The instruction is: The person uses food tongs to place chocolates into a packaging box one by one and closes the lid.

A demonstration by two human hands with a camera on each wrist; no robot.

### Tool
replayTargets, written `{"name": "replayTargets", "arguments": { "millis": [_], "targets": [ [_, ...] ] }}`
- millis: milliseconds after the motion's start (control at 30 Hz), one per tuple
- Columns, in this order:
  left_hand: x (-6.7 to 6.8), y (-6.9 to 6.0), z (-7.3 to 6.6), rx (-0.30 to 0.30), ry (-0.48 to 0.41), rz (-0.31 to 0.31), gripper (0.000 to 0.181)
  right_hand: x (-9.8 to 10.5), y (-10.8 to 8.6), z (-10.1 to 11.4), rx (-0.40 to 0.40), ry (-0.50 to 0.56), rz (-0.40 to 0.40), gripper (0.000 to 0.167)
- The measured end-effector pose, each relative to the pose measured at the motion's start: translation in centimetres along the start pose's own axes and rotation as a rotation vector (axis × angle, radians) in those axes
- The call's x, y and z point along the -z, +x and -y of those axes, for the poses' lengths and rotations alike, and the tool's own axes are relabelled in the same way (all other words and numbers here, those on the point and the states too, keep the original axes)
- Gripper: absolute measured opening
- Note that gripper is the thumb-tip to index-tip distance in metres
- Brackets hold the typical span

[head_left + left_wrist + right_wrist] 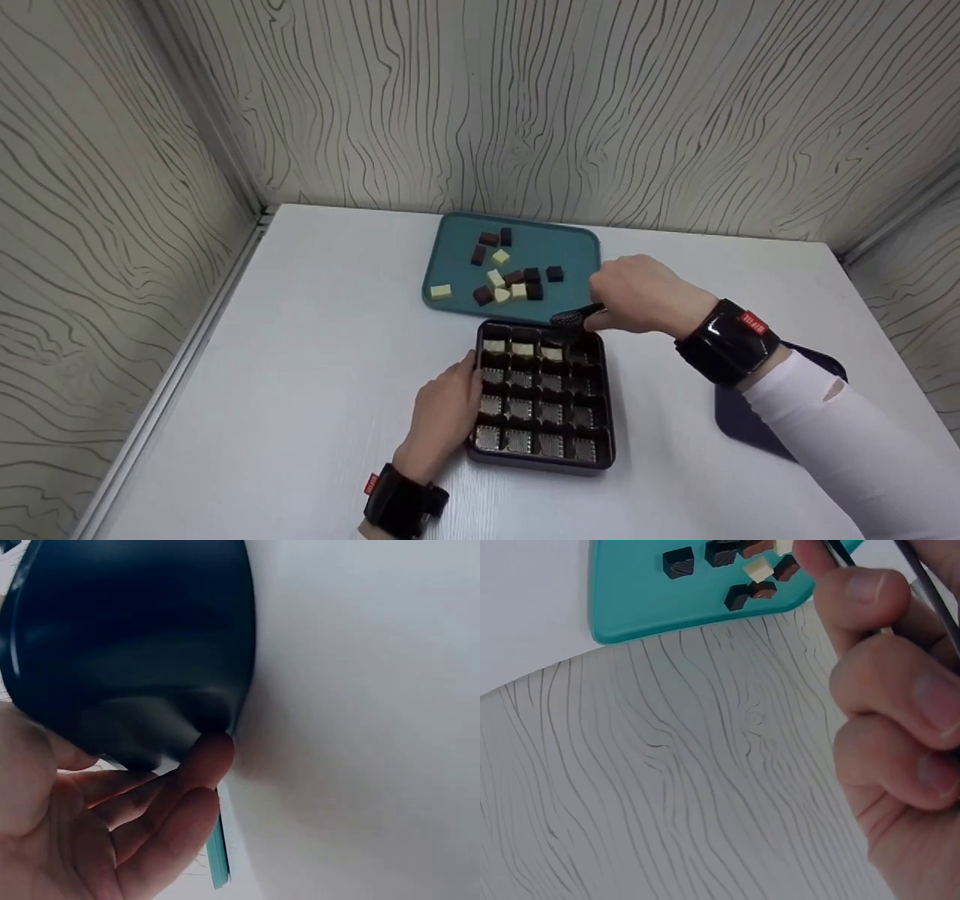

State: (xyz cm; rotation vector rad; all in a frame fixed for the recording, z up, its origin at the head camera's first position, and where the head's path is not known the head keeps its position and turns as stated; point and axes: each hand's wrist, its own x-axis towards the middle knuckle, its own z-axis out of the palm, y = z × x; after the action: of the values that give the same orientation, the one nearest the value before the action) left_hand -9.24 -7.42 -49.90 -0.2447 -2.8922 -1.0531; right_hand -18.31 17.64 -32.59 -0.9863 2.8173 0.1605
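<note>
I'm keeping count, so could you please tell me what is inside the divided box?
Three pale pieces sit in the divided box's far row; nearer rows look empty. Tongs in the right hand partly cover the far row's rightmost compartment, obscuring its contents.

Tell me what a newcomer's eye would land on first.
Probably the teal tray near the back wall, scattered with dark and cream blocks. Next, the dark compartmented box in front of it, three cream blocks in its far row. At that end, the right hand grips a black tool.
</note>
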Motion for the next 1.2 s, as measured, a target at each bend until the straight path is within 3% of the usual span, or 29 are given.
{"name": "replayTargets", "arguments": {
  "millis": [200,300,633,800,1200],
  "targets": [
    [0.0,0.4,0.8,0.017,0.016,-0.011,0.04,-1.4,1.5,-0.5,-0.065,0.059,-0.084,0.058],
    [-0.1,0.4,1.0,0.005,0.029,-0.023,0.04,-2.6,2.8,-0.5,-0.09,0.092,-0.107,0.063],
    [-0.4,0.3,0.5,-0.024,0.051,-0.051,0.038,-5.3,6.9,0.0,-0.158,0.125,-0.058,0.066],
    [-0.6,0.2,0.1,-0.038,0.068,-0.071,0.037,-5.8,7.9,0.4,-0.17,0.12,-0.032,0.064],
    [-0.8,0.3,-0.2,-0.014,0.062,-0.072,0.038,-6.3,8.8,0.8,-0.167,0.109,-0.058,0.055]
  ]
}}
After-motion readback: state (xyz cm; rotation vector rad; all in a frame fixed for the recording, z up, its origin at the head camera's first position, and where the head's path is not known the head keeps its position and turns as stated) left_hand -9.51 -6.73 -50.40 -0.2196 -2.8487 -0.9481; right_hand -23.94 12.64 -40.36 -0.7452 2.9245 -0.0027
